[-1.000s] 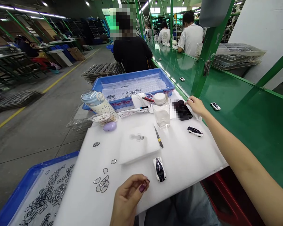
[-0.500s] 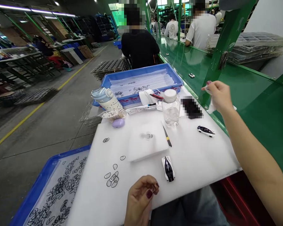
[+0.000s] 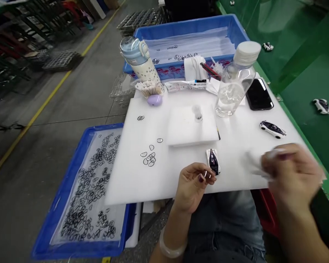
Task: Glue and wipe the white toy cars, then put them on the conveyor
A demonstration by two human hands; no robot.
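Note:
My left hand (image 3: 193, 184) is closed, its fingertips pinching a small dark ring (image 3: 207, 174) at the near edge of the white foam board (image 3: 126, 179). Just beyond those fingertips lies a black-and-white toy car (image 3: 213, 160). At the right, my right hand (image 3: 290, 168) is blurred by motion, with its fingers closed on a white cloth (image 3: 259, 164). A second toy car (image 3: 272, 129) rests on the board beyond it. Several thin dark rings (image 3: 149, 159) lie on the left of the board. Near the middle sits a raised foam block (image 3: 193, 131).
A clear bottle (image 3: 231, 84) and a phone (image 3: 260, 94) stand and lie behind the block. Farther back are a tumbler (image 3: 142, 62), cotton swabs (image 3: 148, 88) and a blue bin (image 3: 181, 27). A blue tray (image 3: 80, 146) of rings is at left; toy cars (image 3: 322, 106) lie on the green surface.
The view has tipped downward. My right hand has come back from over the green surface to the board's right side, with the cloth. My left hand is nearer the upright toy car.

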